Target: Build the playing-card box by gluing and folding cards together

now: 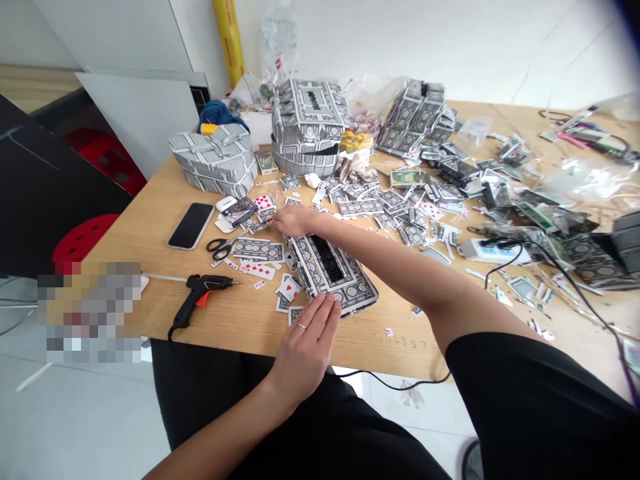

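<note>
A flat panel (353,283) covered in black-and-white card backs, with a dark rectangular middle, lies tilted on the table. My left hand (310,340), with a ring on one finger, rests its outstretched fingers on the panel's near edge; its thumb is hidden. Beyond the panel's far left corner, my right hand (294,220) reaches across with bent, closed fingers among small card pieces; what they pinch is too small to make out. Left of the panel are joined card strips (253,249), loose playing cards (289,288) and black scissors (220,248).
A black glue gun (200,293) lies near the front edge, with a phone (191,225) behind it. Card-covered boxes (310,113) and a basket (215,160) stand at the back. Card scraps, plastic wrappers, a power strip (493,251) and cables spread over the right side.
</note>
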Tool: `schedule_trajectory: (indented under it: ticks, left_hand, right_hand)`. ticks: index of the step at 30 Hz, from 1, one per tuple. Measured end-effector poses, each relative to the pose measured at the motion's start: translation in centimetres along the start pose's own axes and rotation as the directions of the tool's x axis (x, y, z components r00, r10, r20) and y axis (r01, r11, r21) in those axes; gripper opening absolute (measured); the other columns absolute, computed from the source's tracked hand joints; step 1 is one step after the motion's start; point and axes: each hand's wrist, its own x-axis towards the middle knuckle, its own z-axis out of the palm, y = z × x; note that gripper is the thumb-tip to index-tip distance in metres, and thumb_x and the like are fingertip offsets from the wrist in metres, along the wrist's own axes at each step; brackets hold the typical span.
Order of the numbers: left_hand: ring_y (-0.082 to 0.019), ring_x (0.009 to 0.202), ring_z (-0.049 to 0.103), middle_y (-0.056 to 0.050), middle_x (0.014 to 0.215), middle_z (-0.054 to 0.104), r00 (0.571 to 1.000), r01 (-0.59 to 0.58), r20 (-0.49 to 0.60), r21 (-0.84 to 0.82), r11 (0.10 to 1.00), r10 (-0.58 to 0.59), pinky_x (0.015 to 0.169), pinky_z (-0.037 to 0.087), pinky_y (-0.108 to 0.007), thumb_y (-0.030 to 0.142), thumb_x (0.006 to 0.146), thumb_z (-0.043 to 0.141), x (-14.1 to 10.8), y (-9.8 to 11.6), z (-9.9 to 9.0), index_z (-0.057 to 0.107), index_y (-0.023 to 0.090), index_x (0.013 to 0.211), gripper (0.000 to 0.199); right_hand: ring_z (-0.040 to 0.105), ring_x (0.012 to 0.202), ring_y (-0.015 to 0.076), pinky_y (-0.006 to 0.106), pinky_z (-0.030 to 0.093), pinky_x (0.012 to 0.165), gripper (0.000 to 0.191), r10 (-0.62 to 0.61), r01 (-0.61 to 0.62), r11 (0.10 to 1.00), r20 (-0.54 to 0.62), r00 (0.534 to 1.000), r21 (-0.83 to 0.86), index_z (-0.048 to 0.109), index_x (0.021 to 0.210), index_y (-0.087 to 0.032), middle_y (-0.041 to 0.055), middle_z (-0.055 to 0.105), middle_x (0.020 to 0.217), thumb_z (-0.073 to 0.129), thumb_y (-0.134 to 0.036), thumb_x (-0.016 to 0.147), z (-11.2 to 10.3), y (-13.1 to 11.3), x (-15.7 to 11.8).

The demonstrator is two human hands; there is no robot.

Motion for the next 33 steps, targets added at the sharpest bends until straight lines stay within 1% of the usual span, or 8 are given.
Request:
schedule_trajectory:
  ticks: [5,13,18,21,23,25,29,33]
  left_hand:
    - [-0.026,0.136,0.07,-0.012,0.139,0.077,0.992,0.02,-0.12,-0.088,0.996,-0.03,0.114,0.062,-0.037,0.005,0.1,0.066,0.0,-0.5,-0.1,0.074,0.01,0.133,0.034]
    - [-0.025,0.134,0.071,-0.011,0.137,0.078,0.991,-0.005,-0.136,-0.084,0.996,-0.006,0.115,0.062,-0.035,0.01,0.101,0.07,-0.1,-0.6,0.4,0.074,0.01,0.132,0.031]
    - [-0.027,0.133,0.071,-0.013,0.136,0.077,0.993,0.034,-0.114,-0.065,0.997,-0.041,0.111,0.064,-0.04,0.015,0.104,0.065,0.3,-0.7,-0.2,0.074,0.015,0.129,0.027]
    - [-0.034,0.141,0.065,-0.019,0.149,0.067,0.991,0.12,-0.052,-0.076,0.99,-0.124,0.112,0.063,-0.05,0.024,0.105,0.064,0.3,-1.0,-0.7,0.068,0.018,0.14,0.036]
    - [-0.037,0.142,0.064,-0.024,0.155,0.06,0.98,0.196,-0.029,-0.074,0.978,-0.198,0.107,0.064,-0.052,0.032,0.105,0.065,0.1,-1.1,-0.8,0.058,0.016,0.151,0.05]
    - [-0.039,0.139,0.066,-0.028,0.153,0.06,0.964,0.263,-0.021,-0.068,0.963,-0.265,0.103,0.066,-0.053,0.039,0.105,0.064,-0.2,-1.3,-0.6,0.049,0.01,0.158,0.062]
    - [-0.039,0.13,0.071,-0.027,0.143,0.069,0.953,0.3,-0.011,-0.1,0.949,-0.302,0.103,0.065,-0.054,0.042,0.107,0.06,-0.7,-1.5,0.1,0.041,0.007,0.161,0.067]
    - [-0.032,0.128,0.073,-0.022,0.142,0.072,0.963,0.258,-0.022,-0.2,0.945,-0.268,0.106,0.064,-0.047,0.035,0.111,0.054,-0.5,-1.7,0.3,0.039,0.013,0.163,0.058]
  right_hand:
    - [0.07,0.132,0.0384,0.049,0.053,0.108,0.054,0.001,-0.001,1.0,0.0,1.0,0.003,0.078,0.131,-0.012,0.0214,0.074,0.143,0.036,-0.041,0.113,0.1,0.1,0.1]
    - [0.069,0.13,0.0357,0.047,0.051,0.107,0.046,-0.02,0.021,0.999,-0.031,0.999,0.042,0.079,0.122,-0.016,0.0182,0.075,0.141,0.04,-0.039,0.112,0.2,0.0,-0.4]
    - [0.074,0.117,0.0328,0.039,0.052,0.095,0.061,0.027,-0.016,0.996,-0.118,0.993,0.092,0.079,0.112,-0.019,0.0164,0.081,0.124,0.036,-0.062,0.112,-0.5,0.2,-1.3]
    - [0.075,0.108,0.0328,0.037,0.051,0.09,0.071,0.104,-0.073,0.983,-0.18,0.978,0.171,0.078,0.103,-0.02,0.0163,0.082,0.112,0.034,-0.076,0.108,-1.0,2.1,-2.8]
    - [0.075,0.103,0.0338,0.038,0.05,0.088,0.072,0.171,-0.119,0.962,-0.201,0.965,0.245,0.077,0.092,-0.02,0.0165,0.082,0.103,0.038,-0.079,0.105,-1.0,3.9,-4.4]
    - [0.075,0.1,0.0351,0.039,0.05,0.089,0.069,0.242,-0.161,0.927,-0.213,0.947,0.338,0.074,0.083,-0.02,0.0165,0.081,0.096,0.047,-0.08,0.102,-0.5,5.7,-6.2]
    - [0.073,0.102,0.0341,0.04,0.051,0.095,0.056,0.383,-0.186,0.802,-0.249,0.89,0.568,0.073,0.09,-0.022,0.0124,0.08,0.1,0.062,-0.077,0.095,1.1,7.6,-9.1]
    - [0.072,0.112,0.0323,0.041,0.054,0.1,0.045,0.54,-0.147,0.57,-0.234,0.808,0.808,0.071,0.108,-0.024,0.0103,0.08,0.114,0.063,-0.066,0.096,2.0,7.2,-10.8]
